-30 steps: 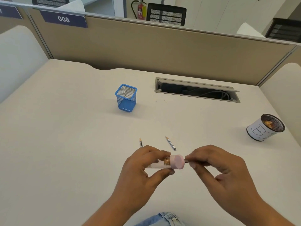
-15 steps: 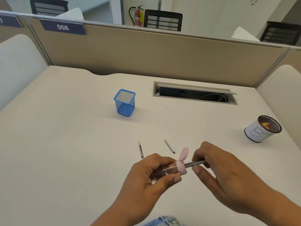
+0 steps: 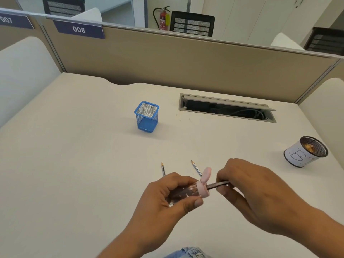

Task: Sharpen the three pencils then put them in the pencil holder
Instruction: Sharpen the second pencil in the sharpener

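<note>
My left hand (image 3: 167, 198) grips a clear tube sharpener with a pink end and a flipped-open pink cap (image 3: 203, 185). My right hand (image 3: 247, 187) pinches a dark pencil (image 3: 217, 185) whose tip sits in the sharpener's pink end. Two other pencils lie on the desk just beyond my hands, points facing away: one (image 3: 163, 168) on the left, one (image 3: 195, 167) on the right, both partly hidden by my hands. The blue mesh pencil holder (image 3: 146, 117) stands upright farther back, with nothing visible inside.
A round black mesh cup wrapped in white paper marked "B" (image 3: 305, 151), holding shavings, stands at the right. An open cable slot (image 3: 227, 108) lies behind. Beige partition walls (image 3: 186, 60) close off the desk's back and sides.
The sharpener's pink cap has flipped open. The pencil now shows between my hands, set in the sharpener's end. The view has tilted slightly.
</note>
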### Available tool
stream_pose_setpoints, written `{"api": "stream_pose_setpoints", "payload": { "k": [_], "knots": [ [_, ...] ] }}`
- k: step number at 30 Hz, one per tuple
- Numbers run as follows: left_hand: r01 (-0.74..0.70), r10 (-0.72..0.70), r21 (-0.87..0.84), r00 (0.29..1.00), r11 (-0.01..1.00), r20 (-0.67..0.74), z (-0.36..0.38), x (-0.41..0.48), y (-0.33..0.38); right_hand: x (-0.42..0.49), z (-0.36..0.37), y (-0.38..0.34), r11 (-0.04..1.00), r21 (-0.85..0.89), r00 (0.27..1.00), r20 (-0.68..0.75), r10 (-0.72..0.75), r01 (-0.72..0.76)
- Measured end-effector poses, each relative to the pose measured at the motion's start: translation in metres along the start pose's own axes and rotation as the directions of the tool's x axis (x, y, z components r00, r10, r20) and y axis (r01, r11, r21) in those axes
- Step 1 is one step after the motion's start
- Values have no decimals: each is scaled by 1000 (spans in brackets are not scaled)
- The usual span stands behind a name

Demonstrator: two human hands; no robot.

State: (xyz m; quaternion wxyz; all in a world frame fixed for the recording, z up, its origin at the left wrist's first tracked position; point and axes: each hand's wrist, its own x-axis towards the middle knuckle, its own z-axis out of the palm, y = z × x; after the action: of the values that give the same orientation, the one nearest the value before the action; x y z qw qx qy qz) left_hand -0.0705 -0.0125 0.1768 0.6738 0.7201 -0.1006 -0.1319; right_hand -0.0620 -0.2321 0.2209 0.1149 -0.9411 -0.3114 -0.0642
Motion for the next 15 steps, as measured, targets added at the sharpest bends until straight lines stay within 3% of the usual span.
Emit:
{"api": "stream_pose_setpoints", "payload": {
  "k": [5,9,11,13,15],
  "knots": [
    [-84,89,103,995,991,-51,-4,1,0,4,8,-3,998,-23,994,-89,-59,57],
    [-185,215,251,972,950,-95,-9,2,-5,2,17,-11,987,149,997,-52,59,-51],
    [-224,267,298,957,928,-112,-8,2,-10,2,21,-14,947,271,984,23,175,-174],
    [-280,347,373,929,885,-126,-6,2,-16,4,28,-17,802,456,922,151,357,-386],
    [-325,408,443,907,836,-104,-2,3,-22,6,30,-17,504,574,759,403,511,-645]
  ]
}}
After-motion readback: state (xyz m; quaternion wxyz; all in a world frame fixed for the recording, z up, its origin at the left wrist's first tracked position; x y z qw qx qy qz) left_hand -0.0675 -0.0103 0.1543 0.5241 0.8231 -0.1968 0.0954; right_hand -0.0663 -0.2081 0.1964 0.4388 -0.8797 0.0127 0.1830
